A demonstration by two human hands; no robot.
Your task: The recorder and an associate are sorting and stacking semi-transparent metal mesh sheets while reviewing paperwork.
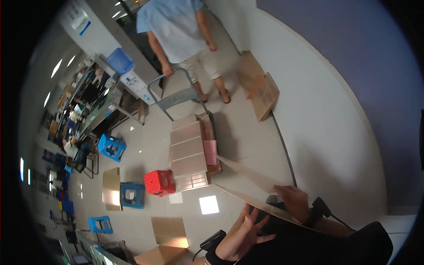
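A thin tan sheet, seen almost edge-on, slants from the loaded cart toward me. My right hand has its fingers closed at the sheet's near end. My left hand is held low with its fingers spread, the tips close to a lower tan edge; whether they touch it I cannot tell. Whether both edges belong to one bent sheet or two is unclear. Beyond them, stacked copper-coloured panels with grid patterns lie on the cart, a pink sheet at their side.
A person holds the handle of the cart. More panels lean on the white wall at right. A red stool and several blue stools stand left of the cart. Brown boards lie lower left.
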